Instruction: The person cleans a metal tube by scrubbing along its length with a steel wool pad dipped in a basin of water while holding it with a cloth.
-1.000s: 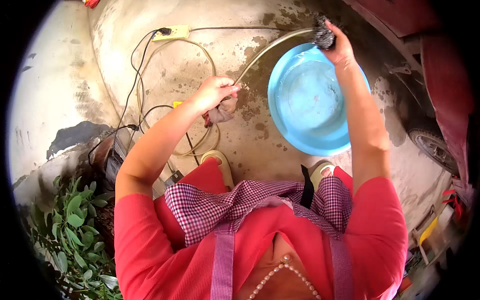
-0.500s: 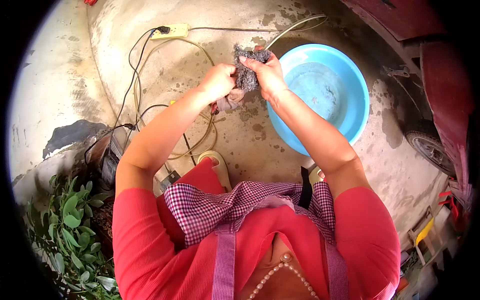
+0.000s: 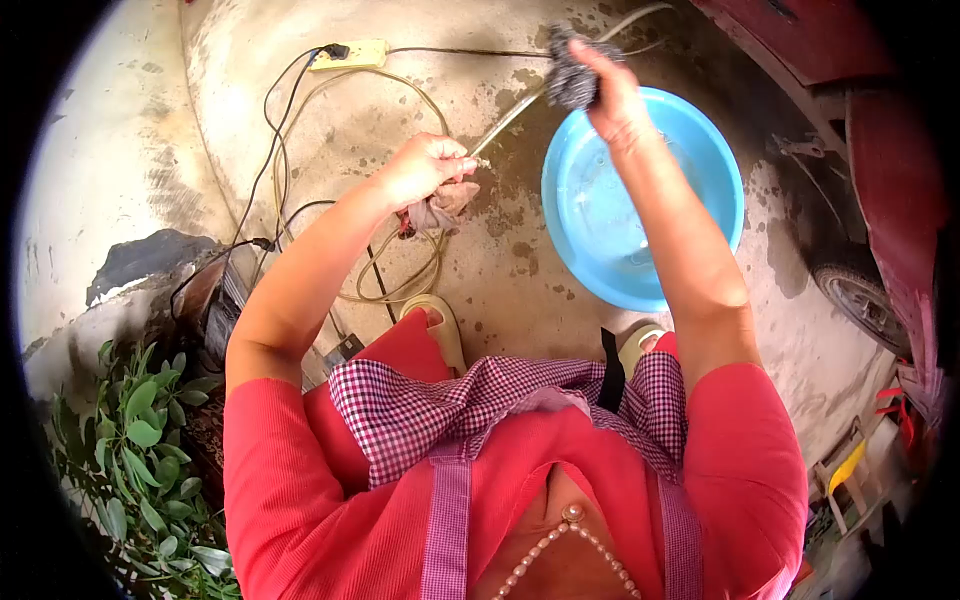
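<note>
My right hand (image 3: 618, 100) is closed around a dark grey steel wool scourer (image 3: 572, 78), smeared by motion, above the far left rim of the blue basin (image 3: 552, 200). Shallow water and a few bubbles show inside that basin. To its left, my left hand (image 3: 425, 170) has its fingers closed on a soft pinkish-grey piece (image 3: 440, 208) that hangs below them, with a dark red end near the palm. Whether this is cloth or flesh I cannot tell. A pale hose (image 3: 515, 112) runs up to my left fingertips; whether they touch it is unclear.
A yellow power strip (image 3: 348, 54) with a black plug lies on the wet-spotted concrete floor (image 3: 500, 300). Cables and a coiled hose (image 3: 400, 295) spread by my foot. A leafy plant (image 3: 150, 430) stands at left, a wheel (image 3: 862, 300) and red panels (image 3: 885, 160) at right.
My right hand has moved up and right with the scourer, away from my left hand. My left hand has shifted slightly left and down, still gripping the pinkish-grey piece.
</note>
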Tool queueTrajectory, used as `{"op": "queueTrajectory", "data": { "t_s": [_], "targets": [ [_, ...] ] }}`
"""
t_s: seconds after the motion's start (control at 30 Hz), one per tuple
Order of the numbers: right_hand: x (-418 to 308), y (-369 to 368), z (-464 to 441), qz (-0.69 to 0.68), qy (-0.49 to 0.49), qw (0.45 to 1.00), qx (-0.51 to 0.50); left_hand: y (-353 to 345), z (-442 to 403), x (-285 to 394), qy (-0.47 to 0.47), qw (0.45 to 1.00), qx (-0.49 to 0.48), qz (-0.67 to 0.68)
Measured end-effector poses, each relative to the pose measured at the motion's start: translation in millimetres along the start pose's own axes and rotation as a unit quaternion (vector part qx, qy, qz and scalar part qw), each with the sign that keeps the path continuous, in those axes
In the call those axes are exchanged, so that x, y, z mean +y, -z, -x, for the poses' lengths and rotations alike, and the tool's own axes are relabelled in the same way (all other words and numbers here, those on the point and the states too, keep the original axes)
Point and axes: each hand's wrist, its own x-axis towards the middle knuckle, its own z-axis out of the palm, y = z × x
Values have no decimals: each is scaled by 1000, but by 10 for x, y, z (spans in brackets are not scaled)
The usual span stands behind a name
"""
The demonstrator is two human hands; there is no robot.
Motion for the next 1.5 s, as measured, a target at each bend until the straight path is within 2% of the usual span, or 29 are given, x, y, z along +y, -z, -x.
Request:
{"op": "queueTrajectory", "data": {
  "t_s": [0.1,0.17,0.23,0.27,0.37,0.4,0.43,0.47,0.5,0.53,0.6,0.7,0.8,0.87,0.93,0.97,1.0,1.03,1.13,1.2,1.23,1.27,1.3,1.37,1.47,1.5],
  "targets": [
    [309,-302,299,42,-61,997,-26,33,-120,49,-51,998,12,-22],
    [611,-511,541,129,-53,990,-23,77,-186,-17,-78,995,26,-50],
    [793,-550,592,64,-49,997,-3,54,-191,-27,-86,992,37,-79],
    [804,-538,548,52,-70,996,27,64,-163,-22,-78,971,40,-222],
    [604,-576,428,153,-54,987,21,12,-56,55,-56,996,54,-38],
    [522,-586,362,209,-5,978,19,19,-33,116,-90,992,80,-43],
    [405,-530,220,330,51,938,95,25,34,172,-82,991,80,-71],
    [425,-130,-250,340,117,919,160,30,153,218,-74,989,83,-101],
    [-52,-146,-143,199,41,973,114,56,252,239,-65,985,86,-134],
    [-198,192,-370,173,55,974,134,49,278,159,-88,990,85,-69],
    [-412,344,-372,132,92,976,149,85,282,172,-76,988,81,-107],
    [-394,266,-318,74,33,985,154,69,133,123,-105,988,84,-74],
    [-85,181,-166,29,-69,997,-19,69,129,181,-79,990,78,-86],
    [199,-95,139,78,-134,987,-47,41,52,245,-67,989,69,-114],
    [513,-416,452,117,-103,986,-66,83,-109,131,-67,988,76,-115],
    [585,-573,602,94,-139,984,-68,94,-162,88,-66,988,80,-115],
    [661,-585,583,77,-123,988,-51,99,-98,182,-56,974,88,-202],
    [727,-560,570,60,-107,992,-32,67,-69,145,-71,979,85,-173],
    [666,-571,358,281,-50,955,77,47,-24,25,-89,987,84,-105],
    [233,-338,94,268,-38,947,175,52,223,100,-73,982,75,-159],
    [3,30,-153,350,23,926,144,87,346,146,-68,976,76,-190],
    [-299,211,-257,302,54,933,187,128,404,0,-64,981,83,-162],
    [-498,661,-557,167,49,970,167,189,432,-116,-57,983,92,-146],
    [-811,1143,-797,140,60,973,175,224,458,-271,-45,988,102,-108],
    [-733,791,-583,44,-3,987,154,229,337,-200,-69,983,97,-142],
    [-608,653,-493,47,-1,994,96,248,302,-161,-72,982,96,-148]
  ]
}}
